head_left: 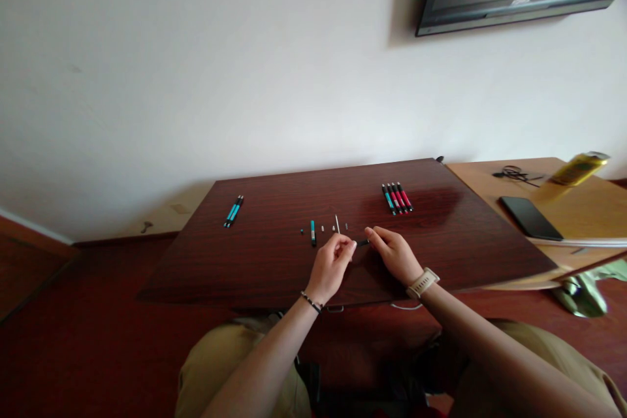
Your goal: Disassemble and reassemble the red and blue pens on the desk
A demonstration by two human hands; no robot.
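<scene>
Over the front middle of the table, my left hand (pixel 334 262) and my right hand (pixel 396 255) pinch a small black pen part (pixel 362 243) between them. Its ends are hidden by my fingers. Just beyond my left hand lies a thin whitish rod (pixel 337 223), its near end hidden behind the fingers. A teal and black pen barrel (pixel 313 233) rests left of it. Around these are a tiny dark teal piece (pixel 302 231), two small whitish pieces (pixel 322 228) and a thin little piece, perhaps a spring (pixel 346 226).
Two teal pens (pixel 234 211) lie at the left of the dark wood table (pixel 274 199). Several pink and teal pens (pixel 400 198) lie in a row at the right. A lighter side table holds a phone (pixel 530 217), a black cable (pixel 515 174) and a tilted yellow can (pixel 578 168).
</scene>
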